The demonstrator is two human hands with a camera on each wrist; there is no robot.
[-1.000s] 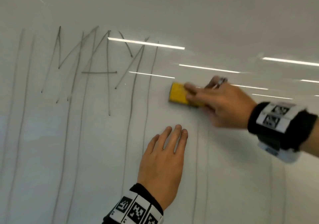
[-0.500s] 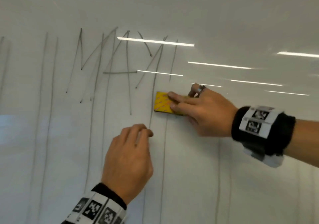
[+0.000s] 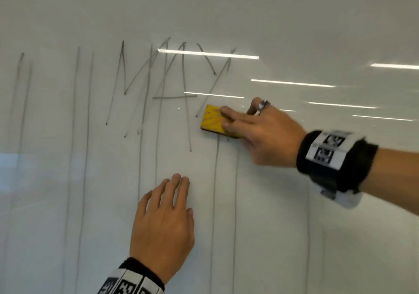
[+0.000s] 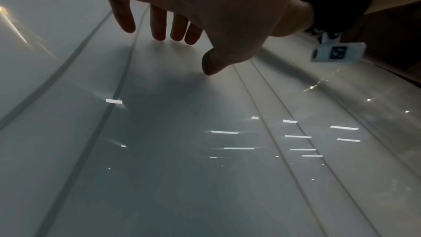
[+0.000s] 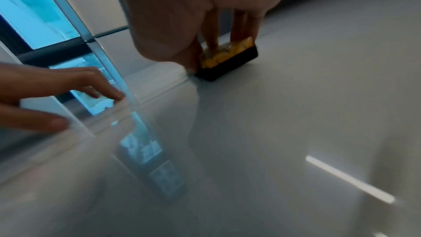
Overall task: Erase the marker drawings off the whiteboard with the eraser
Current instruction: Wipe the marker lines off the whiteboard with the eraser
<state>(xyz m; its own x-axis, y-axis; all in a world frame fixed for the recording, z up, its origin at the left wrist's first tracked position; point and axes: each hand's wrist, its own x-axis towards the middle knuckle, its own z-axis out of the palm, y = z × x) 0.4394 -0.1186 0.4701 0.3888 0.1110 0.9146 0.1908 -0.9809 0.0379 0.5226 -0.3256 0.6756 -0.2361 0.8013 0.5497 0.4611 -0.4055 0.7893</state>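
A white whiteboard (image 3: 294,21) fills the head view. Grey marker letters (image 3: 172,78) and long vertical marker lines (image 3: 215,191) cover its left and middle. My right hand (image 3: 231,123) grips a yellow eraser (image 3: 212,119) with a black felt base and presses it flat on the board just below the tail of the last letter. The right wrist view shows the eraser (image 5: 227,62) under that hand (image 5: 212,53), thumb at its side. My left hand (image 3: 181,194) rests open on the board below the eraser, fingers straight, as the left wrist view (image 4: 187,49) also shows.
Two vertical lines start right under the eraser and run down. Fainter lines (image 3: 308,225) stand further right. Ceiling lights (image 3: 208,54) reflect in the glossy board. A window and the board's edge (image 5: 68,24) show at the left of the right wrist view.
My right hand slid the eraser leftward to below the last letter; the upper parts of two vertical lines there are gone. My left hand curled, shifted left, and lies flat again.
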